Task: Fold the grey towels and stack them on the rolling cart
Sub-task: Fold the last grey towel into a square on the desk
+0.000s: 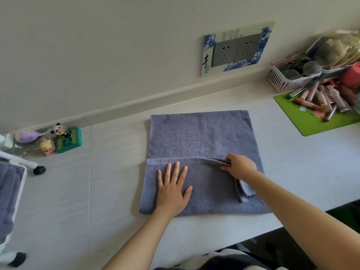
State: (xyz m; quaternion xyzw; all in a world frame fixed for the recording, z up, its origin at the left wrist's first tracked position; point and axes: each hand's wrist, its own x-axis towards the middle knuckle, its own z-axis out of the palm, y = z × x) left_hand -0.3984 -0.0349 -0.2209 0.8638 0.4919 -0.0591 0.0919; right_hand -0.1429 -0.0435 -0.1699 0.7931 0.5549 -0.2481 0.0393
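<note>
Grey towel (196, 141) lies flat on the white table (292, 162), roughly centre, near edge folded up over itself so the hem runs across the middle. Left hand (172, 189) is flat on the folded layer – fingers straight and spread, palm down, pressing. Right hand (240, 166) is at the hem on the right side – thumb and fingers pinch a bunched bit of towel edge, which is lifted and creased, with a loose flap hanging below the hand. Rolling cart (19, 184) sits at the far left edge of the view, well apart from the towel, with grey towels (7, 191) already in it. Small toy figures (58, 139) stand by the wall on the left; a pink basket (282, 82) and a green mat (311, 125) with cosmetics are at far right. Double wall socket (236, 49) above the table.
</note>
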